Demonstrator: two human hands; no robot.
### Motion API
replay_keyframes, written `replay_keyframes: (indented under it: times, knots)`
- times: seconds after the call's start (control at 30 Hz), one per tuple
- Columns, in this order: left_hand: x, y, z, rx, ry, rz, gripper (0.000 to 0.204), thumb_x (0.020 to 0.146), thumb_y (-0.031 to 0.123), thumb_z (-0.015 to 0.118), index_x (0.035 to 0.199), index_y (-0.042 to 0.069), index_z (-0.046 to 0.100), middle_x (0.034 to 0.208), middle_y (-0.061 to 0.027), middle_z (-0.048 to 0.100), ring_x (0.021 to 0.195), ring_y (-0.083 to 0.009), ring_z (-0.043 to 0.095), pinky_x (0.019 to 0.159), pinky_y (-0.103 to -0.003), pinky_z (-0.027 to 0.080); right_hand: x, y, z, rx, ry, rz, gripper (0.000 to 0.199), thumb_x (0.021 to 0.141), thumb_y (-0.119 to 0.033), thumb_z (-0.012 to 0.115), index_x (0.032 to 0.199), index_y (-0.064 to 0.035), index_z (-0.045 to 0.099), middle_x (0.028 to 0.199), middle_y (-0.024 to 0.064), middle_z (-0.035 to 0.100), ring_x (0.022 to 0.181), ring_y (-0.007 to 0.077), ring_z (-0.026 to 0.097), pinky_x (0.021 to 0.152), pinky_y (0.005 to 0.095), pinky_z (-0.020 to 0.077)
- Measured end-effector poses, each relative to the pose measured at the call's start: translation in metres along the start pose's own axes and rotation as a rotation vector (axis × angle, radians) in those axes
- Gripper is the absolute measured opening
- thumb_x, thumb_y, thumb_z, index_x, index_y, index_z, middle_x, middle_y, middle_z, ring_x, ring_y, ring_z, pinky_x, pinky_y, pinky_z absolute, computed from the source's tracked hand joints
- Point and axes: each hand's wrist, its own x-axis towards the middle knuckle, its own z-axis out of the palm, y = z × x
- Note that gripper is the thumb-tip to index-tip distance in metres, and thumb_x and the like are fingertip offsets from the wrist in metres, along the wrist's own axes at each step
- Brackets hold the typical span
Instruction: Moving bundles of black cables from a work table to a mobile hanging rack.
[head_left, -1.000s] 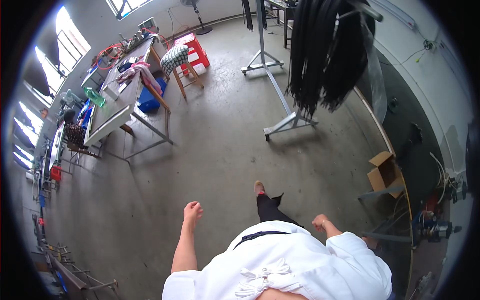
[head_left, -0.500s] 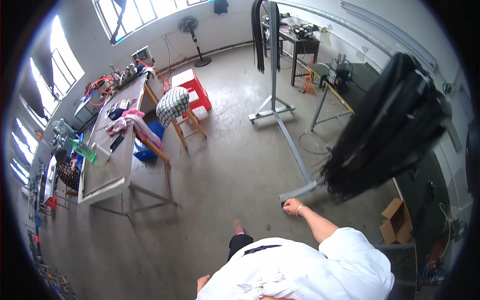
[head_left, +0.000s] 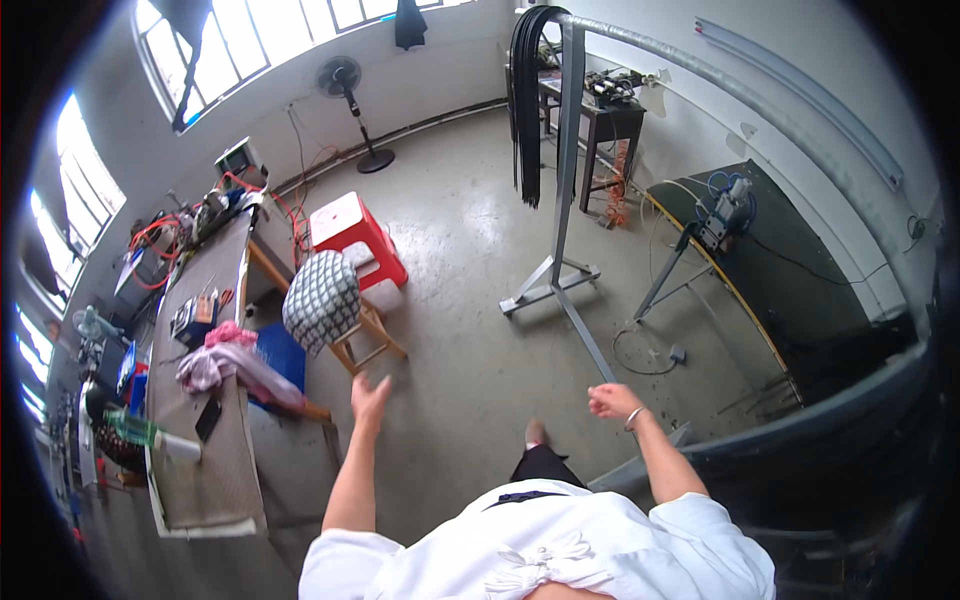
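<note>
My left hand (head_left: 370, 398) is out in front over the floor with its thumb and fingers apart, and it holds nothing. Nearest to it is a wooden stool (head_left: 365, 345) topped by a black-and-white checked cushion (head_left: 322, 302). My right hand (head_left: 612, 401), a band at its wrist, has its fingers curled in, and I see nothing in them. It hangs above the base bar of a grey metal rack (head_left: 566, 150). Long black strips (head_left: 527, 110) drape over the far end of the rack's rail. A large dark mass (head_left: 800, 470) fills the lower right, blurred.
A long worktable (head_left: 205, 465) runs along the left, bearing a pink cloth (head_left: 225, 355), a phone (head_left: 208, 420) and a white cup (head_left: 178, 447). Red stools (head_left: 350, 225) and a standing fan (head_left: 345, 100) are farther off. A dark-topped table (head_left: 770, 250) with a machine stands right.
My left hand has come up from the lower edge and reached forward. I have moved forward along the rack. The black bundle at the right has passed toward the lower right.
</note>
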Motion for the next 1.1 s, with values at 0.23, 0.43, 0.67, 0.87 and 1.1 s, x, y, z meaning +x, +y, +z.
replay_keyframes:
  times: [0.23, 0.43, 0.67, 0.87, 1.1]
  knots:
    - [0.158, 0.286, 0.151, -0.093, -0.086, 0.588, 0.092, 0.061, 0.033, 0.076, 0.128, -0.004, 0.025, 0.127, -0.0225, 0.034, 0.117, -0.0327, 0.036, 0.096, -0.035, 0.033, 0.121, -0.251, -0.074, 0.127, 0.008, -0.545, 0.036, 0.084, -0.031, 0.054, 0.11, -0.0071, 0.05, 0.096, 0.0023, 0.057, 0.085, 0.0101, 0.054, 0.073, 0.0224, 0.0432]
    - [0.275, 0.433, 0.212, -0.024, -0.05, 0.8, 0.102, 0.059, 0.049, 0.072, 0.129, -0.006, 0.023, 0.128, -0.0255, 0.032, 0.12, -0.0344, 0.031, 0.099, -0.037, 0.027, 0.209, -0.464, -0.091, -0.144, 0.255, -0.89, 0.063, 0.076, -0.033, 0.064, 0.118, 0.0088, 0.04, 0.108, 0.0117, 0.053, 0.099, 0.0165, 0.051, 0.083, 0.0258, 0.0411]
    - [0.37, 0.613, 0.297, 0.056, -0.079, 1.022, 0.119, 0.048, 0.054, 0.076, 0.132, -0.004, 0.015, 0.132, -0.0238, 0.026, 0.125, -0.033, 0.024, 0.102, -0.037, 0.023, 0.288, -0.571, -0.11, -0.192, 0.44, -1.013, 0.077, 0.071, -0.04, 0.068, 0.12, 0.0107, 0.036, 0.117, 0.0224, 0.047, 0.108, 0.0268, 0.048, 0.09, 0.0314, 0.0386]
    - [0.4, 0.697, 0.396, 0.194, -0.095, 1.074, 0.123, 0.047, 0.049, 0.077, 0.133, 0.0, 0.005, 0.128, -0.0269, 0.026, 0.12, -0.0372, 0.029, 0.098, -0.043, 0.027, 0.331, -0.624, -0.123, -0.006, 0.485, -0.985, 0.08, 0.069, -0.035, 0.071, 0.123, 0.0084, 0.032, 0.123, 0.0231, 0.041, 0.115, 0.0283, 0.042, 0.094, 0.0331, 0.0337]
    - [0.433, 0.704, 0.424, -0.133, -0.28, 1.03, 0.059, 0.058, 0.015, 0.063, 0.11, -0.001, 0.04, 0.085, -0.0198, 0.057, 0.081, -0.0358, 0.057, 0.074, -0.04, 0.045, 0.368, -0.654, -0.121, 0.053, 0.366, -1.013, 0.074, 0.071, -0.027, 0.07, 0.127, 0.0031, 0.03, 0.124, 0.0184, 0.04, 0.119, 0.0244, 0.036, 0.098, 0.0333, 0.0288]
